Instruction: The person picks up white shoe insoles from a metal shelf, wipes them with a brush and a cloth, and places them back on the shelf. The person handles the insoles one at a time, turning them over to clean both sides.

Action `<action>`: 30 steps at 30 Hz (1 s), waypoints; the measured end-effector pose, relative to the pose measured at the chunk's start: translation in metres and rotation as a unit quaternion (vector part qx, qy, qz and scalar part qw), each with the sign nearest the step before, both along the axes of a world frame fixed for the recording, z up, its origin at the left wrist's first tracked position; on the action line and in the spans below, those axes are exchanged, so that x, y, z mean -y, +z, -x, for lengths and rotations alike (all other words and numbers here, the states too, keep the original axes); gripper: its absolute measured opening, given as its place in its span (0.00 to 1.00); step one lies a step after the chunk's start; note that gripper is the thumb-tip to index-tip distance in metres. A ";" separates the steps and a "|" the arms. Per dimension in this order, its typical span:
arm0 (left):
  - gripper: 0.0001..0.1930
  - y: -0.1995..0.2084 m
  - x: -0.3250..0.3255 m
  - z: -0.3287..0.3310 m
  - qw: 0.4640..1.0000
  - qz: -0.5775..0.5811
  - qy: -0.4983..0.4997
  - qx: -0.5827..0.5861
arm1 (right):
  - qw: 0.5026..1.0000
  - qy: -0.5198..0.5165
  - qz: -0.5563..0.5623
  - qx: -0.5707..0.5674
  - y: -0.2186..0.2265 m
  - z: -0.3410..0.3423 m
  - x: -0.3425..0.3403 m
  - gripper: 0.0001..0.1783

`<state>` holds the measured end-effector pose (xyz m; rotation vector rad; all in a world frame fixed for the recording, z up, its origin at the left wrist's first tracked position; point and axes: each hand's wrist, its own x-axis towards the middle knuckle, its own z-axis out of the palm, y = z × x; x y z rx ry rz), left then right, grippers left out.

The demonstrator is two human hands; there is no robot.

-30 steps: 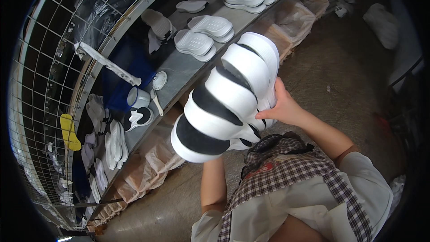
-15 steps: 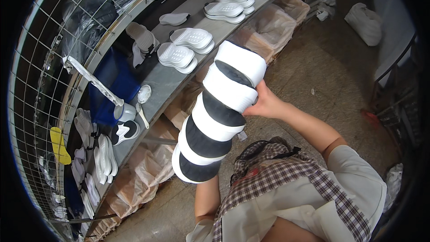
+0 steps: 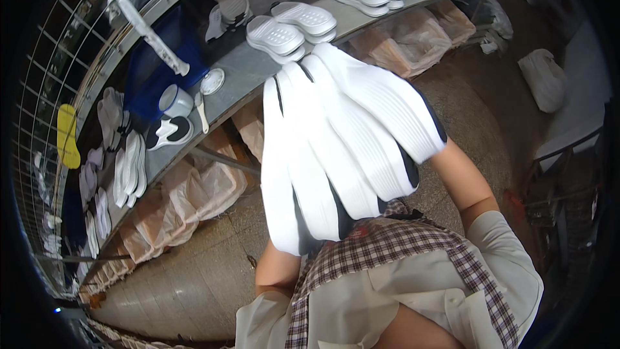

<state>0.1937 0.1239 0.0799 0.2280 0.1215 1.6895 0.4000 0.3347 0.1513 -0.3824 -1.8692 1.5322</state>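
Note:
In front of my chest hangs a row of several thick white shoe soles, pressed side by side, with their black faces showing in the gaps. The soles slant from the table edge down toward my apron. They are held up between my two arms. My left forearm runs up behind the lower left end of the row, and that hand is hidden. On the other side, my right forearm reaches behind the upper right sole. Its fingers are hidden too.
Paired white soles stand along the grey table. Nearby are a white mug, a brush, a round lid, a black-and-white sole and a blue bin. Lined crates sit underneath. Wire mesh borders the left.
The row of soles has turned, now showing its long white sidewalls instead of its ends. My right hand has gone out of sight behind it. The table appears shifted in view.

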 end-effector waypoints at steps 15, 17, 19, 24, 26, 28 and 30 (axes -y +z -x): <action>0.26 0.025 -0.012 0.034 0.996 0.047 0.039 -0.059 | 0.984 0.085 0.149 -0.041 0.034 0.005 0.010 0.32; 0.26 0.038 -0.010 0.032 0.991 0.083 0.058 -0.087 | 0.986 0.074 0.147 -0.028 0.039 0.008 0.018 0.36; 0.26 0.046 -0.008 0.030 0.990 0.088 0.064 -0.092 | 0.986 0.070 0.153 -0.010 0.045 0.010 0.025 0.40; 0.26 0.049 -0.009 0.035 0.993 0.012 0.066 -0.098 | 0.981 0.071 0.178 0.014 0.056 0.017 0.033 0.44; 0.26 0.044 -0.009 0.038 0.993 0.042 0.072 -0.087 | 0.982 0.072 0.172 0.018 0.058 0.019 0.035 0.43; 0.26 0.037 -0.010 0.039 0.992 0.061 0.076 -0.080 | 0.984 0.068 0.164 0.024 0.060 0.020 0.037 0.43; 0.26 0.028 -0.011 0.041 0.993 0.070 0.075 -0.064 | 0.986 0.064 0.153 0.028 0.062 0.021 0.039 0.43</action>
